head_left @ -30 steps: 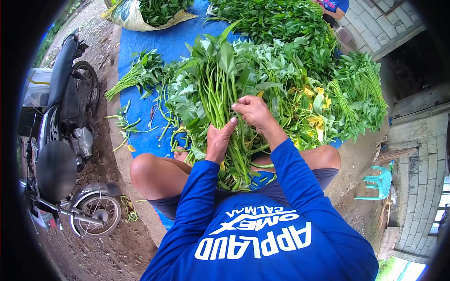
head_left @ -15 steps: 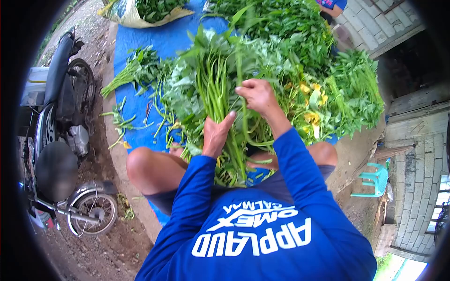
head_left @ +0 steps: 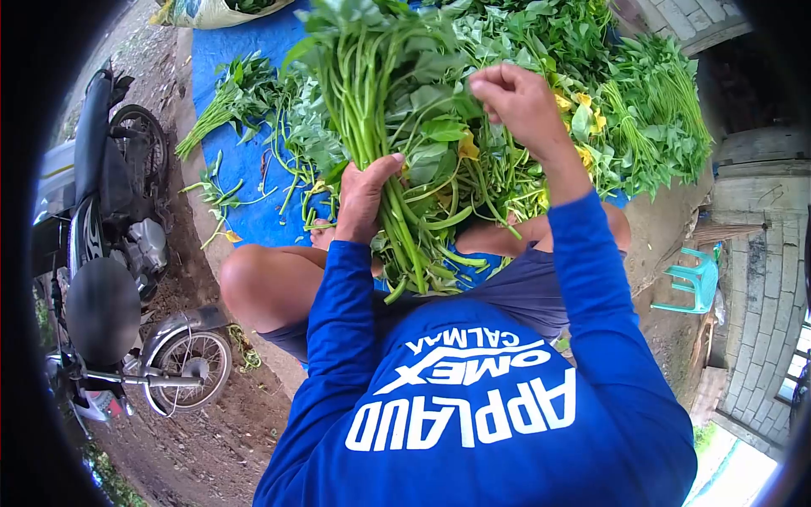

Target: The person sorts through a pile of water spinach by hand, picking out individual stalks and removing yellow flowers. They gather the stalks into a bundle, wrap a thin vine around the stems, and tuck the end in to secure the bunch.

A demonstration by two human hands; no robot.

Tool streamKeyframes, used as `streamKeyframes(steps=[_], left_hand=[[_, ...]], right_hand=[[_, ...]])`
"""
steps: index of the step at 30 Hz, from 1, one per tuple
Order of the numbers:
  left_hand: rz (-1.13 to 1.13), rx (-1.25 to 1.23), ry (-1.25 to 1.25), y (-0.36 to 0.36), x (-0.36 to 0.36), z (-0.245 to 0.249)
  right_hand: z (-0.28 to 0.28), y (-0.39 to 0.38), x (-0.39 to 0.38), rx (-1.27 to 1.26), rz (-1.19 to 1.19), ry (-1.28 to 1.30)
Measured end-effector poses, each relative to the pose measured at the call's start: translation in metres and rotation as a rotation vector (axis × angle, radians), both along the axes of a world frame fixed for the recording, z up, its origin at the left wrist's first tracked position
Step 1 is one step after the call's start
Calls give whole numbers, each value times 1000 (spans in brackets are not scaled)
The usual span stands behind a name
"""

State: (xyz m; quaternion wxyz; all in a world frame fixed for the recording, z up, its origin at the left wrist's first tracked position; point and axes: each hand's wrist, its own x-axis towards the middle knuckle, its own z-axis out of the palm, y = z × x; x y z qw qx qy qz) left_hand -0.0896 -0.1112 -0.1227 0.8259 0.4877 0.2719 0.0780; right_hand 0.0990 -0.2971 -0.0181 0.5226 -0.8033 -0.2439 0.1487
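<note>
A blue tarp [head_left: 245, 68] covers the ground, and a heap of leafy greens [head_left: 642, 110] is piled toward its far right edge. A motorcycle [head_left: 110, 211] stands off the tarp's left edge. Over the near edge, above the person's lap, rises the bunch [head_left: 372, 76] of long-stemmed greens. The left hand [head_left: 363, 198] is wrapped tight around its bare lower stems. The right hand [head_left: 515, 101] is pinched narrow on a stalk among its leaves. The bunch looks light and limp, with stems that snap easily and leaves that bruise, so the gathered stems are probably the best place to grip.
</note>
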Motion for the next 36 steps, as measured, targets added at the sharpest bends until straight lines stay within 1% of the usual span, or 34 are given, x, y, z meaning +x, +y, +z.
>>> streamKeyframes(steps=[1, 2, 5, 8, 9, 12, 15, 18, 19, 21, 22, 23, 26, 27, 29, 30, 31, 32, 33, 34, 36], left_hand=[[-4, -15, -49, 5, 1, 3], [17, -14, -43, 7, 0, 7], [46, -55, -91, 9, 1, 15], [63, -102, -105, 3, 2, 24], [57, -106, -116, 2, 2, 24], [64, -133, -121, 1, 0, 21], [96, -160, -110, 3, 0, 13], [127, -187, -113, 2, -1, 13], [132, -191, -107, 0, -3, 16], [124, -173, -124, -1, -6, 17], [113, -151, -150, -2, -6, 17], [103, -130, -178, -3, -5, 17], [194, -84, -165, 8, -8, 21], [225, -120, -202, 14, -8, 23], [268, -74, -228, 33, -10, 35], [297, -73, -239, 46, -12, 36], [336, -61, -233, 53, -14, 41], [374, -46, -228, 57, -16, 45], [386, -32, -228, 60, -18, 45], [395, -20, -229, 60, -18, 43], [388, -4, -225, 55, -12, 39]], right_hand=[[6, -12, -11, -31, 77, -50], [9, -22, -24, -65, 153, -100], [-8, -27, -77, -44, 326, -36], [-30, -18, -95, -107, 391, -402], [-35, -15, -97, -59, 375, -402], [-32, -16, -98, -140, 425, -397], [-19, -20, -104, -140, 436, -401], [2, -20, -111, -231, 416, 184], [-4, -18, -109, -230, 384, 372], [-48, -22, -96, -144, 480, 601], [-59, -23, -93, -101, 525, 712], [-66, -27, -92, -113, 509, 757], [-75, -42, -77, -357, 572, 750], [-68, -48, -70, -383, 590, 791], [-69, -78, -49, -330, 341, 379], [-83, -101, -21, -389, 184, 153], [-96, -129, 8, -440, 18, 40], [-62, -139, 22, -844, -160, -38], [-60, -149, 17, -991, -407, -414], [-61, -152, 12, -1164, -545, -695], [-75, -142, 17, -626, -416, -511]])
